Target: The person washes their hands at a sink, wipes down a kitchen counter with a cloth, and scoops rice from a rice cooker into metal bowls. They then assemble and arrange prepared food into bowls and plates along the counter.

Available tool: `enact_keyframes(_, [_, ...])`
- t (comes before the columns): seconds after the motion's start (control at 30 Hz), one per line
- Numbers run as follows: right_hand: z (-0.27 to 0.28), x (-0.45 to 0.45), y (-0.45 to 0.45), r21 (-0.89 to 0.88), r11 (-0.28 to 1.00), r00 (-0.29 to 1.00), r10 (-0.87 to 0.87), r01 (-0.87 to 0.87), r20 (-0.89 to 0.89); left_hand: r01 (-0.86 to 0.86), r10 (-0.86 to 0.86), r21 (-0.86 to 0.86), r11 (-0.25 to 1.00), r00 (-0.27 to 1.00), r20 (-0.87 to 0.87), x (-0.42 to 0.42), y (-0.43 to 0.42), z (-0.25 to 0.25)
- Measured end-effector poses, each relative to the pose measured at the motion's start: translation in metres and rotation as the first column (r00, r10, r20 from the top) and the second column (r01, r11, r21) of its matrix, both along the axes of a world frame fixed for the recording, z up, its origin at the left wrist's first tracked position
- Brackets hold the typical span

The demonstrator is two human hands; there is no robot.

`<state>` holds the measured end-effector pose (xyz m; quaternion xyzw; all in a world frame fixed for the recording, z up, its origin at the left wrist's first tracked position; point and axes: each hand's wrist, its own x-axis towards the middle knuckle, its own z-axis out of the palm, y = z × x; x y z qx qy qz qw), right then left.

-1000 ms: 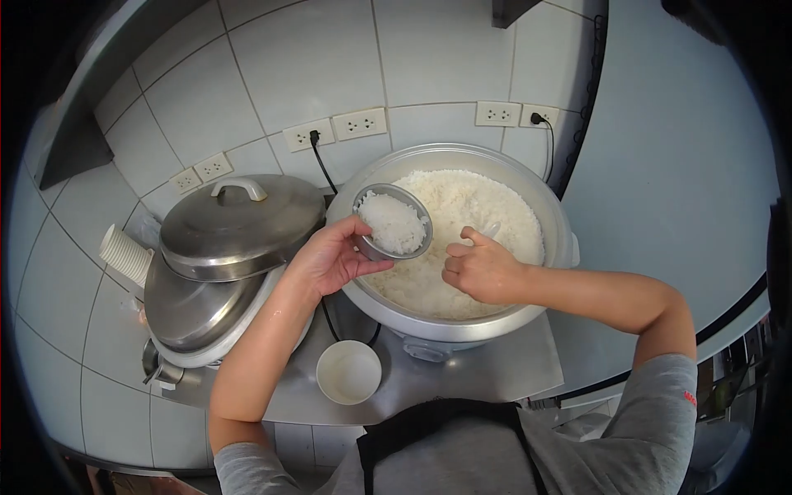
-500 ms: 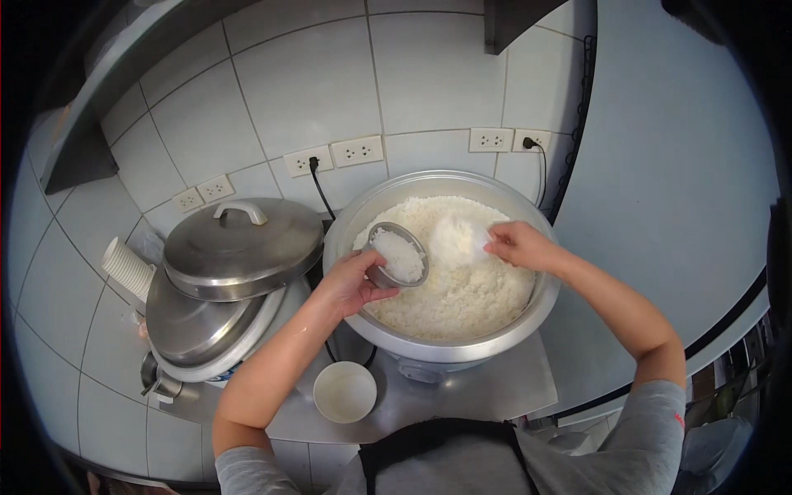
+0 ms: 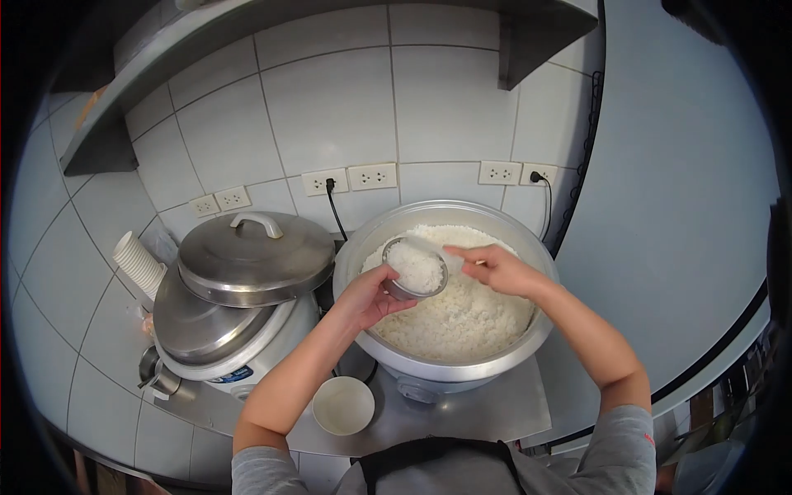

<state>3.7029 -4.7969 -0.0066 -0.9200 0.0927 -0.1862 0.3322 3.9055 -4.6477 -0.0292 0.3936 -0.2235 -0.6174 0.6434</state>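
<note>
My left hand (image 3: 373, 295) is closed around the side of a small metal bowl (image 3: 406, 291), holding it over the big rice cooker (image 3: 450, 368). White rice (image 3: 415, 267) fills this bowl. Between the fingers of my right hand (image 3: 505, 271) is a pale, translucent rice paddle (image 3: 431, 245). Its blade lies over the bowl's far edge, at the rice, and its handle is mostly hidden by my fingers. Cooked rice (image 3: 466, 330) fills the wide cooker pot below both hands.
Left of the cooker stands a second cooker (image 3: 272, 351) with a metal lid (image 3: 256, 256) lying tilted on top. A white bowl (image 3: 343, 406) sits on the metal table in front. Stacked white cups (image 3: 139, 262) lean at the far left. A shelf (image 3: 330, 21) overhangs the wall.
My right hand has brought the paddle leftward from above the cooker's rice to the metal bowl. The rice in the bowl is heaped higher. The camera view has tilted up slightly.
</note>
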Motion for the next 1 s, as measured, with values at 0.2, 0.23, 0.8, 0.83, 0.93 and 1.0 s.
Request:
enact_keyframes(0.2, [0.022,0.006,0.052,-0.408,0.908,0.994,-0.070,0.096,0.080,-0.115,0.123,-0.062,0.991,0.982,0.145,0.001,0.022,0.015])
enact_keyframes(0.23, [0.024,0.006,0.054,-0.410,0.910,0.997,-0.050,0.067,0.052,-0.136,0.143,-0.068,0.988,0.983,0.118,0.003,0.028,0.015])
enact_keyframes(0.8, [0.049,0.337,0.069,-0.175,0.984,0.993,0.051,-0.031,0.109,-0.557,0.561,-0.316,0.768,0.823,-0.087,0.085,0.317,0.038])
enact_keyframes(0.83, [0.037,0.367,0.071,-0.204,0.978,0.996,0.060,-0.046,0.062,-0.631,0.649,-0.352,0.691,0.756,-0.082,0.086,0.336,0.035])
enact_keyframes(0.93, [-0.001,0.438,0.078,-0.204,0.979,0.990,0.058,-0.030,0.131,-0.783,0.794,-0.324,0.531,0.593,-0.133,0.097,0.403,0.005])
enact_keyframes(1.0, [0.011,0.443,0.089,-0.077,0.995,0.998,0.061,-0.059,0.030,-0.935,0.941,-0.115,0.337,0.330,0.076,0.092,0.445,-0.005])
